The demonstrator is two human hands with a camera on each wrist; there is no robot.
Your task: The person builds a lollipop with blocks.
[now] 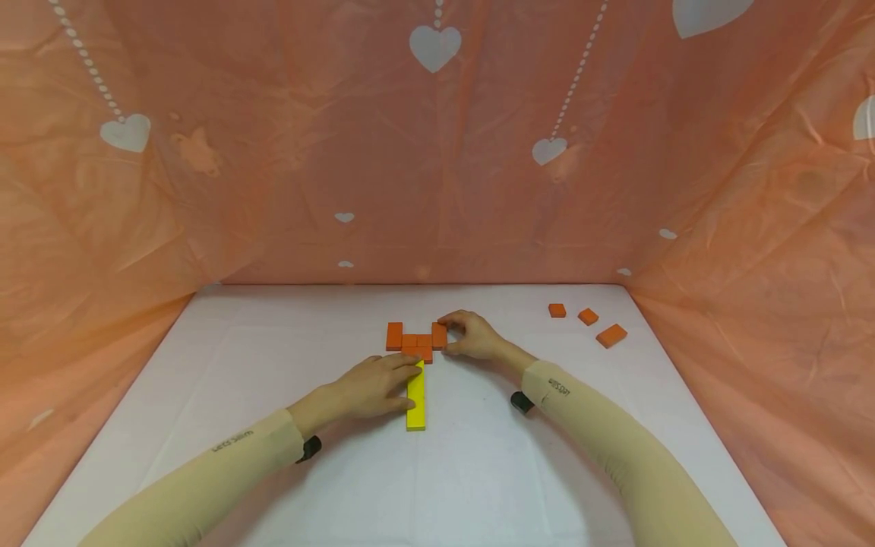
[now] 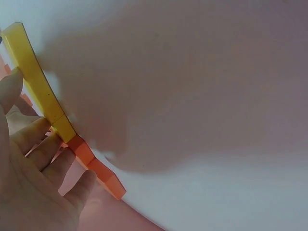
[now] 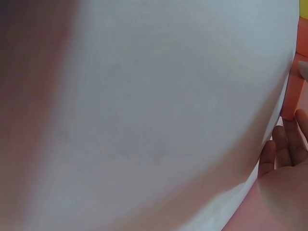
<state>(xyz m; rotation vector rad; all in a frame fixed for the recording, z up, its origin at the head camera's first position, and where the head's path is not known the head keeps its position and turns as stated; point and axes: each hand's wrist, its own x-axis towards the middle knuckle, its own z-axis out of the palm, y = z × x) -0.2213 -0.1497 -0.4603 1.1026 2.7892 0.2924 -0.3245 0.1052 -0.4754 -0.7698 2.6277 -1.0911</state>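
Flat orange blocks (image 1: pixel 424 352) lie joined on the white table in a shape with two raised sides. A long yellow block (image 1: pixel 416 410) runs from their near edge toward the person; in the left wrist view the yellow block (image 2: pixel 36 82) shows a seam near its end. My left hand (image 1: pixel 372 386) lies along the left side, fingers mostly straight, touching the yellow block with thumb and fingertips and reaching the nearest orange piece. My right hand (image 1: pixel 476 336) pinches the right upright orange block (image 1: pixel 439 335) at its far and near ends. Another upright orange block (image 1: pixel 394 336) stands at the left.
Three loose orange pieces lie at the back right: a small block (image 1: pixel 557 310), another small block (image 1: pixel 589 316) and a larger rectangular block (image 1: pixel 611 335). A peach curtain (image 1: pixel 424 167) with white hearts encloses the white table (image 1: pixel 478 486) at the back and sides.
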